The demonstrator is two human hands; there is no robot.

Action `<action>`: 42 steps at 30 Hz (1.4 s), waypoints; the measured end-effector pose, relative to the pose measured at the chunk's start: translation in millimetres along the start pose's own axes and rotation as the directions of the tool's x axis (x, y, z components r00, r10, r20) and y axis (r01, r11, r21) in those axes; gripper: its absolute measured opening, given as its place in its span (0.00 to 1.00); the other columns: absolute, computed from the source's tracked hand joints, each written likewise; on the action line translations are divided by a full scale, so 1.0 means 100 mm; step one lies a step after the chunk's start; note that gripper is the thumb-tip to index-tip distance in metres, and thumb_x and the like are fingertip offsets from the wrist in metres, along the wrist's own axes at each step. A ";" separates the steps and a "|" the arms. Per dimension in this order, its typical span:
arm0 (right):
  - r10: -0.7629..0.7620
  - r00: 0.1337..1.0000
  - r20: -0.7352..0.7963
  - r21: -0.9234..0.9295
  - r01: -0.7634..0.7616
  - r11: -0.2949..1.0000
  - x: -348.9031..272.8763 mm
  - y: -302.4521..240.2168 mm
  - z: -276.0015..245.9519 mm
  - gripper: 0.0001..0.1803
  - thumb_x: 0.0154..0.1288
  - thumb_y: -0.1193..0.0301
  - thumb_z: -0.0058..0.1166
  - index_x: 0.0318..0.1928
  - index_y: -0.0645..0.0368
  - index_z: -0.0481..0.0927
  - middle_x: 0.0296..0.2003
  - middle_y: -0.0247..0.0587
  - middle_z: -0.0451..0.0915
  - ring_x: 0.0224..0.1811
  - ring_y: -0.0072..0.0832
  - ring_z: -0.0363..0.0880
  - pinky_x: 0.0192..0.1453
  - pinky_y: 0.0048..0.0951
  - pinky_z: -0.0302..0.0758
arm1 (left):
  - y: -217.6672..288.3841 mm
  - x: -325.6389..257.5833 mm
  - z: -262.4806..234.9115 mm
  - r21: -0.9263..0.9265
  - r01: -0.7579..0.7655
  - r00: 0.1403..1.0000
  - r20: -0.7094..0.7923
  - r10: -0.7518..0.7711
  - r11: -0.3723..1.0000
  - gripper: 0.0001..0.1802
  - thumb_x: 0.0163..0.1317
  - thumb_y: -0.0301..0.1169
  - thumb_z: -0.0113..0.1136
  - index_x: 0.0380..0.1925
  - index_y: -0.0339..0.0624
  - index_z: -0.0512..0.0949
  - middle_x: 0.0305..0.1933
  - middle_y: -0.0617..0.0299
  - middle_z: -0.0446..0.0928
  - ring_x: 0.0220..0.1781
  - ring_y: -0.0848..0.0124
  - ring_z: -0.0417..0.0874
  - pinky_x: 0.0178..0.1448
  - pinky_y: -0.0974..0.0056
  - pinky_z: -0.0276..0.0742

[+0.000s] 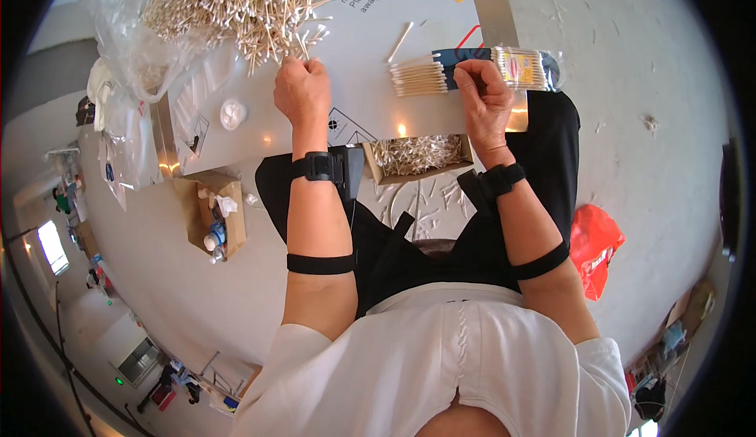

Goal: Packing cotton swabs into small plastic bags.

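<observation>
While the left hand (302,90) reached to the near edge of the big loose heap of wooden-stemmed cotton swabs (236,0), its fingers were curled tight around a few of them. The right hand (484,94) pinched, thumb against fingers, a clear plastic packet with a blue and yellow label (512,67), out of whose open left end a neat bundle of swabs (417,75) stuck. Both lay on the pale grey sheet covering the table (354,35), directly ahead of the person. Below the table edge, between the forearms, stood an open cardboard box of swabs (417,156), and a red plastic bag (596,244) lay on the floor to the right.
</observation>
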State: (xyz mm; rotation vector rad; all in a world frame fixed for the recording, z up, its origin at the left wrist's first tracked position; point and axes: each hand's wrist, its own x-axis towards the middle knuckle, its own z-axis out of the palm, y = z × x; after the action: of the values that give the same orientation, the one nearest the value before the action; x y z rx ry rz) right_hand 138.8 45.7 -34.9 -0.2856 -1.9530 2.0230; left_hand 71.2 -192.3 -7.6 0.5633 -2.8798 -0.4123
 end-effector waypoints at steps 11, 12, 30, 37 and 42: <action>-0.001 1.000 0.002 -0.035 0.001 0.999 0.00 -0.01 -0.01 0.03 0.65 0.78 0.61 0.36 0.62 0.80 0.27 0.26 0.76 0.29 0.11 0.70 0.35 0.17 0.71 | 0.47 -0.01 0.04 -0.330 -0.464 0.842 0.125 0.525 0.822 0.04 0.57 0.28 0.63 0.29 0.44 0.77 0.33 0.54 0.78 0.37 0.50 0.81 0.42 0.51 0.76; -0.001 1.000 0.001 -0.037 0.001 0.999 0.00 -0.01 0.00 0.03 0.65 0.78 0.61 0.36 0.62 0.80 0.27 0.26 0.76 0.29 0.11 0.70 0.35 0.17 0.71 | 0.55 0.04 0.08 -0.326 -0.501 0.813 0.139 0.565 0.802 0.04 0.57 0.27 0.64 0.29 0.43 0.77 0.34 0.54 0.77 0.39 0.51 0.80 0.43 0.51 0.76; -0.009 1.000 -0.007 -0.076 0.008 0.997 0.00 -0.04 0.00 0.03 0.64 0.78 0.60 0.36 0.62 0.80 0.27 0.29 0.78 0.28 0.14 0.72 0.35 0.20 0.73 | 0.82 -0.08 0.24 -0.320 -0.622 0.723 0.117 0.681 0.715 0.01 0.59 0.24 0.59 0.30 0.39 0.78 0.36 0.55 0.79 0.45 0.53 0.80 0.48 0.52 0.76; -0.012 1.000 -0.011 -0.096 0.011 0.995 0.00 -0.06 0.00 0.02 0.64 0.78 0.60 0.36 0.62 0.80 0.26 0.29 0.78 0.28 0.14 0.73 0.35 0.20 0.74 | 0.94 0.00 0.33 -0.295 -0.598 0.755 0.106 0.647 0.745 0.04 0.60 0.27 0.60 0.31 0.40 0.75 0.36 0.56 0.79 0.43 0.53 0.80 0.47 0.51 0.75; -0.006 1.000 -0.028 -0.091 0.003 0.996 0.00 -0.06 -0.02 0.03 0.64 0.78 0.60 0.38 0.63 0.79 0.27 0.30 0.78 0.29 0.14 0.73 0.36 0.19 0.74 | 0.85 -0.13 0.23 -0.360 -0.651 0.647 0.197 0.737 0.668 0.04 0.60 0.27 0.60 0.35 0.41 0.78 0.38 0.56 0.78 0.45 0.54 0.80 0.48 0.53 0.76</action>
State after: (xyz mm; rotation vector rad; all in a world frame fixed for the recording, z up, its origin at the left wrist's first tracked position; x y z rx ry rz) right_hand 139.5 47.6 -29.4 -0.3286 -2.0294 1.9202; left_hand 49.0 -105.7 -4.9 -0.7502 -2.9552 -0.7752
